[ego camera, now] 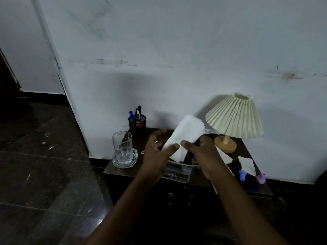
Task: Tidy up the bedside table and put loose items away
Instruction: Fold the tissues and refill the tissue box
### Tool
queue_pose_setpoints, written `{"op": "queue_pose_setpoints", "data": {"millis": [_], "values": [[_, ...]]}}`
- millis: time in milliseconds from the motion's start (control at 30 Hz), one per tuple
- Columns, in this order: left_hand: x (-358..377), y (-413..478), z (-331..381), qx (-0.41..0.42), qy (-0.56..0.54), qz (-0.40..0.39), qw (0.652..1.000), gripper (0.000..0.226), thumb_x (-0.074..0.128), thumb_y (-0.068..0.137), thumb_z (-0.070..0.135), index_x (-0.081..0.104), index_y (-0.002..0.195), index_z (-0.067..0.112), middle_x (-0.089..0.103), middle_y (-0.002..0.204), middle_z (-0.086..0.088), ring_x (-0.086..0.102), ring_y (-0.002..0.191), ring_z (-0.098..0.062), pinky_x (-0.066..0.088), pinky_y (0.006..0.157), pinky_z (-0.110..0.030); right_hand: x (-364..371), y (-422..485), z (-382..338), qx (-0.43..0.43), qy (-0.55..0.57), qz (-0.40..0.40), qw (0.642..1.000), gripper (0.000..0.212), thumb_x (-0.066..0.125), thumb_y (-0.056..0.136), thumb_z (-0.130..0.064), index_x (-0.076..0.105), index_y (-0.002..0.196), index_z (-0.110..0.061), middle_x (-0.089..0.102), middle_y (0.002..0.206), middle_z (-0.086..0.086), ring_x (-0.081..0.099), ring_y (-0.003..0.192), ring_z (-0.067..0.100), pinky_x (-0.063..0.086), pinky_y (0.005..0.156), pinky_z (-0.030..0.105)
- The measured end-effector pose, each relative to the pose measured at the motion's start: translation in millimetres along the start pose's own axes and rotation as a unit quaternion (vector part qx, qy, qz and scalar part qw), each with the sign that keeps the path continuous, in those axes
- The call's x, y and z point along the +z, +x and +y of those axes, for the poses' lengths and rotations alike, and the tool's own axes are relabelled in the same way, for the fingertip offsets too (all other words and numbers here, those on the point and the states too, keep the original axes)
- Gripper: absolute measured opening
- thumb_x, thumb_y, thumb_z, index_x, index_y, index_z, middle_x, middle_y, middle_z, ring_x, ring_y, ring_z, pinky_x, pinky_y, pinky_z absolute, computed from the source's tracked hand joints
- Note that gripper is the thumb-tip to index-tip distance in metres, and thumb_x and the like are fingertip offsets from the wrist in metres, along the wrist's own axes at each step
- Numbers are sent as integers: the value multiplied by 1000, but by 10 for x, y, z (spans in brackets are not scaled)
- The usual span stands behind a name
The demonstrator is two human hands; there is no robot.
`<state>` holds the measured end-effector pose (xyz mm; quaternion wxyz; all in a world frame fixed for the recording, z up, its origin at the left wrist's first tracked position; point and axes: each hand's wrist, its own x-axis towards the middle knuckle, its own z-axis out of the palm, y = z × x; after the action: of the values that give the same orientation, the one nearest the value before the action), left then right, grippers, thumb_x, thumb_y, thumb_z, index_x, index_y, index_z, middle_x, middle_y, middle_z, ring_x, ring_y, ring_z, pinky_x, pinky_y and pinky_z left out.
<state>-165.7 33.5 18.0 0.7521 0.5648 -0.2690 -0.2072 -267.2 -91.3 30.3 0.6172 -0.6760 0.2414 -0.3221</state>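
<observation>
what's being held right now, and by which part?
A tissue, by its lower end: the left hand and right hand both pinch it there, thumbs on top. Its upper end is free.

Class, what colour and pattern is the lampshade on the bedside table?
The lampshade is pale cream, pleated all round; seen best in the head view.

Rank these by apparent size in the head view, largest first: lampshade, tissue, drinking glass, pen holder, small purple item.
1. lampshade
2. tissue, though it is held up nearer the camera
3. drinking glass
4. pen holder, close to the glass in size and farther back, so that order is unsure
5. small purple item
</observation>
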Motion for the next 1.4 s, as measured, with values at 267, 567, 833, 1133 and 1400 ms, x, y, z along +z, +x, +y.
{"op": "queue_pose_setpoints", "data": {"millis": [267,567,833,1133,1400], "values": [[-145,731,304,29,242,-120,962,46,75,88,4,60,129,17,77,109,-5,76,97,-20,63,86,-48,-8,432,-349,-137,-239,-18,961,25,71,89,-32,72,114,-24,77,102,-4,74,91,16,61,81,48],[-274,728,-176,44,285,-124,950,63,73,83,1,54,140,19,71,126,3,69,114,-11,58,98,-43,124,595,-181,-150,-384,-85,907,32,68,96,-24,66,126,-16,72,117,2,66,107,23,48,83,32],[-279,743,-201,35,310,-136,940,81,70,80,0,39,150,26,64,135,3,64,121,-14,57,100,-43,-24,540,-158,-86,-471,-161,863,24,77,85,-27,54,91,-25,55,77,-11,55,73,15,31,55,24],[-292,819,-151,42,366,-154,917,99,81,72,17,31,156,27,65,128,4,65,112,-17,57,94,-39,69,559,35,-110,-461,-94,875,37,77,82,-27,44,67,-32,53,65,-11,58,65,16,42,59,34],[-270,889,-143,55,390,-177,902,91,79,74,7,37,153,22,64,131,-2,63,114,-20,56,94,-36,-53,569,-12,-89,-438,-132,885,28,81,82,-25,56,71,-26,57,66,-9,55,61,8,32,51,20]]}}
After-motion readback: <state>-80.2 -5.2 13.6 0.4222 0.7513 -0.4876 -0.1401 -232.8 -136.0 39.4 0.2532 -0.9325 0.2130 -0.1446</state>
